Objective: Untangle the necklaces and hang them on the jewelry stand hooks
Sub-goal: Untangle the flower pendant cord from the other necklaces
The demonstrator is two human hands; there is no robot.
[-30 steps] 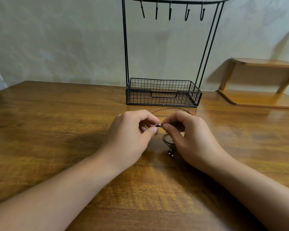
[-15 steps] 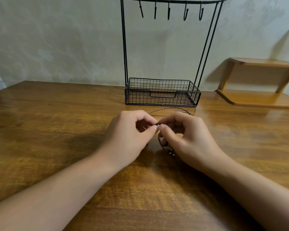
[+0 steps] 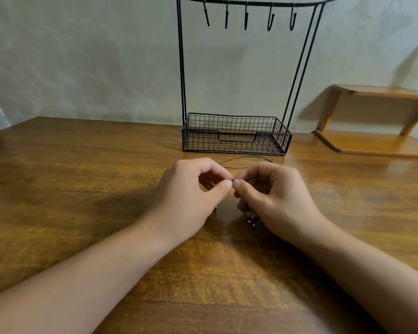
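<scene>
Currently a thin dark necklace cord point(image 3: 245, 157) is pinched between thumb and forefinger of both the left hand point(image 3: 191, 194) and right hand point(image 3: 275, 198), fingertips nearly touching above the wooden surface point(image 3: 82, 189). Small beads point(image 3: 251, 221) are seen under the right hand. Jewelry stand point(image 3: 237, 133) is set just behind, hooks point(image 3: 270, 18) bare.

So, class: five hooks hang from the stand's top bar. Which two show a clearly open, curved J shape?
The two rightmost hooks: both curl up visibly at the bottom, while the three to their left look like straight pegs.
</scene>
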